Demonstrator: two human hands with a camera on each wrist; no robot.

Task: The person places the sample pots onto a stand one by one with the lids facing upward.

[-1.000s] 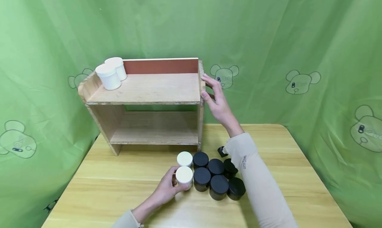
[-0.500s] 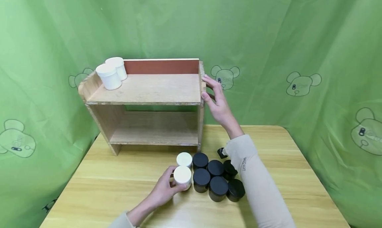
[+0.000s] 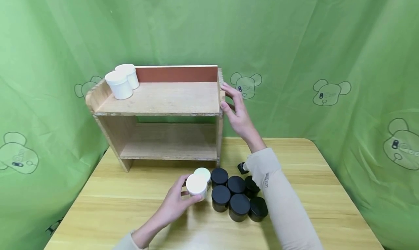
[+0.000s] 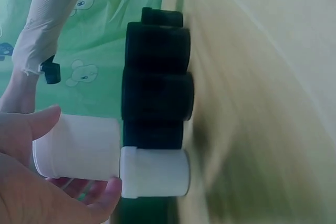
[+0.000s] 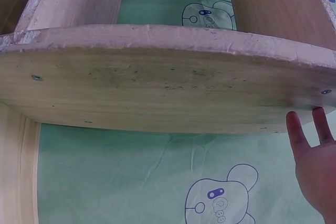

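My left hand [image 3: 173, 203] grips a white lidded jar [image 3: 196, 185] by its sides. In the left wrist view that jar [image 4: 86, 145] is raised off the table, higher than a second white jar [image 4: 157, 172] standing upright. My right hand [image 3: 239, 116] touches the right side panel of a two-tier wooden shelf [image 3: 176, 155]; in the right wrist view the fingertips [image 5: 294, 121] are against the panel [image 5: 173, 90], fingers fairly straight. Two more white jars [image 3: 119, 88] stand at the left end of the top tier.
Several black lidded jars [image 3: 239, 205] stand grouped right of the white ones on the wooden table [image 3: 131, 199]. A small black object [image 3: 242, 168] sits by the right cuff. Green printed cloth [image 3: 288, 42] hangs behind and on both sides.
My left hand has lifted the white jar off the table and moved it slightly left and away from me. The right hand has kept its place on the shelf panel.
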